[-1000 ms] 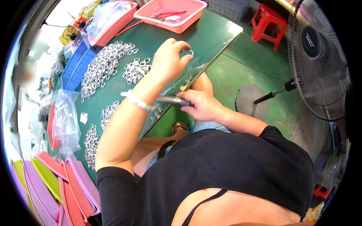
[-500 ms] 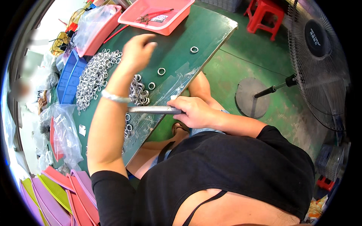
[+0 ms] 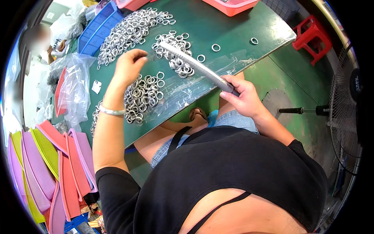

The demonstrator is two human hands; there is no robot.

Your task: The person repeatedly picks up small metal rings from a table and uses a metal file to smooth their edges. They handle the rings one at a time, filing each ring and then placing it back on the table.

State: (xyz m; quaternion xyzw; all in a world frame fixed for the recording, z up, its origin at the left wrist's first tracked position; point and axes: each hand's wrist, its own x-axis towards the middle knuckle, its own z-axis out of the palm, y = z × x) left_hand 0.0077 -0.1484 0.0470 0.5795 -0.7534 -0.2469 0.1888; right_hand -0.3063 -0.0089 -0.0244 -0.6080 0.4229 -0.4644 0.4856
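Evidently clamping rod (image 3: 196,65) by dark handle (image 3: 231,88) with fingers of right hand (image 3: 246,95), likely for control, angled over rings (image 3: 183,70) on tabletop (image 3: 233,33); can't tell grip of curled left hand (image 3: 127,67) beside nearer pile (image 3: 142,93).

The left forearm (image 3: 110,136) rises toward twelve o'clock, the left hand (image 3: 129,65) with bent fingers (image 3: 138,53) pointing near three, while the right forearm (image 3: 274,128) slants toward half past ten, the right hand (image 3: 244,95) curled in a grip.

The right hand (image 3: 245,96) holds a tapered metal rod (image 3: 196,67), the left hand (image 3: 130,67) near piled rings (image 3: 143,94).
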